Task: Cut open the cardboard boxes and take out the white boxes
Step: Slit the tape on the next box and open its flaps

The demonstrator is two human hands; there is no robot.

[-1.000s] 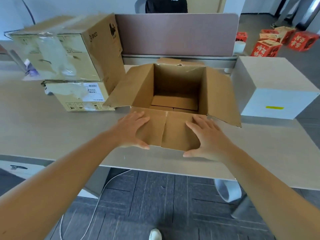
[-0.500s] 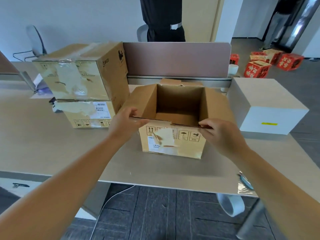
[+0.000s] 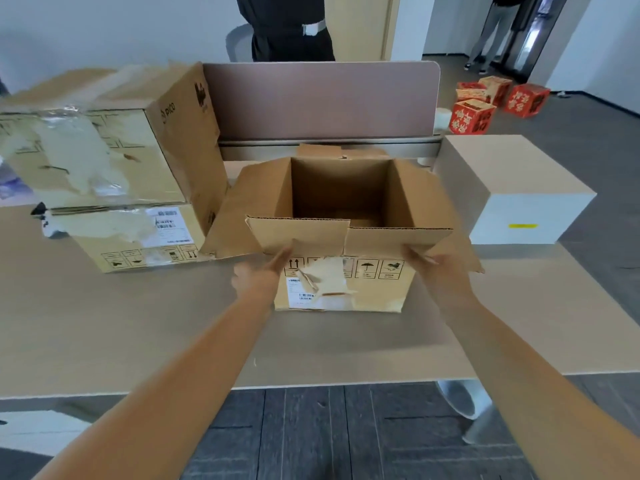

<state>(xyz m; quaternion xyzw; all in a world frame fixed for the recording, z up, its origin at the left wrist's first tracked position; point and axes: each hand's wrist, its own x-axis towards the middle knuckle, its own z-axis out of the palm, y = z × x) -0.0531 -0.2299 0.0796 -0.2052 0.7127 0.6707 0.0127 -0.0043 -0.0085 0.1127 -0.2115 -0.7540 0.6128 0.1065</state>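
Cardboard is what you have in front of you: the open box [image 3: 341, 237] sits at the middle of the desk [image 3: 104, 334], its flaps spread and its inside showing nothing but brown bottom, so by the look of it this one is already emptied. Your left hand [image 3: 258, 275] is under the near flap at about 8 o'clock of the box, and your right hand [image 3: 438, 271] is at the near right corner, about 4 o'clock. Both are blurred; the fingers seem to reach up against the flap, but I cannot tell whether they are pinching it or only pressing on it.

At 3 o'clock, just beside the box's right flap, stands the white box [image 3: 512, 199], out on the desk with a small yellow label on its near face. That part of the job looks done.

At 9 o'clock you have two more cardboard boxes stacked: the upper box [image 3: 114, 140] with torn tape across its face, and the lower box [image 3: 131, 237] with a shipping label. Whether either has been cut is hard to say from here; judge them as the work left.

Beyond, at 12 o'clock, a brown divider panel [image 3: 318, 102] closes the desk, with a person standing behind it. Red boxes [image 3: 472, 117] lie on the floor at 2 o'clock.
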